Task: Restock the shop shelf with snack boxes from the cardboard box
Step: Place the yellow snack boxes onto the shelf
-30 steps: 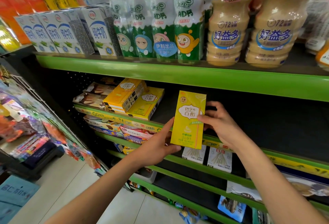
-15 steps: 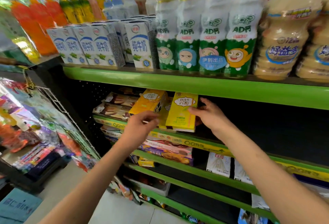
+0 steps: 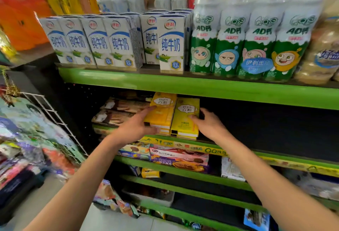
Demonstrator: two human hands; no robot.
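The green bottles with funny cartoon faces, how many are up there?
4, standing in a row on the top green shelf, right of the milk cartons: green face, blue face, pink face, orange face. More may be hidden behind them.

the yellow snack boxes (image 3: 185, 119) look like smooth printed card with a slight sheen. the shelf edge (image 3: 183, 86) is glossy green, plastic or painted metal; which one is unclear. the milk cartons (image 3: 171, 43) are smooth coated paper. the bottle packs (image 3: 245, 47) wear shiny plastic film. the wire rack (image 3: 55, 119) looks like pale coated metal.
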